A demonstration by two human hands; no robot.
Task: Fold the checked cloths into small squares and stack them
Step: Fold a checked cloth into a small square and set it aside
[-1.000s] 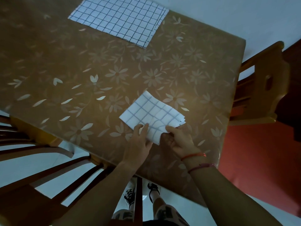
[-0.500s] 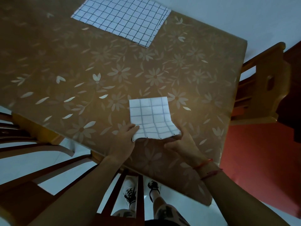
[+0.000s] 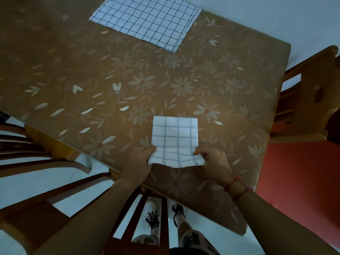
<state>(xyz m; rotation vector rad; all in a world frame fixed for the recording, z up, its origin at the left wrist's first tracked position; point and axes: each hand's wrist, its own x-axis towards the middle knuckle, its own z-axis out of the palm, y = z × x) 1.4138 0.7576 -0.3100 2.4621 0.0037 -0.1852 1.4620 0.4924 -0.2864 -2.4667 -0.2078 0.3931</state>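
Head view: you look down on a table (image 3: 92, 70) under a brown flowered cover, with both your hands at its near edge.
Folded cloth (image 3: 174, 137): a small white checked rectangle with several layers. It lies on the near right part of the table, between your two hands, and its far edge is flat on the cover.
Left hand (image 3: 140, 161): your fingers are curled in at the cloth's near left corner and pinch it. The corner lies over your fingertips, so you cannot see how they sit beneath it.
Right hand (image 3: 213, 161): your fingers are bent and close on the near right corner, with one fingertip pressing on top of the cloth's right edge.
Near edge of the cloth: it is raised off the table and wavy between your two grips, and dark thread ends show along it.
Spread cloth (image 3: 147, 21): a larger checked piece lies flat at the far side of the table, well apart from the folded one.
String bands (image 3: 237, 186): two red ones circle your right wrist.
Wooden chair (image 3: 309, 100): it stands at the table's right side.
Chair back (image 3: 143, 218): its dark slats stand just below your forearms.
Shoes (image 3: 152, 216): white with dark laces, they show on the pale floor between the slats.
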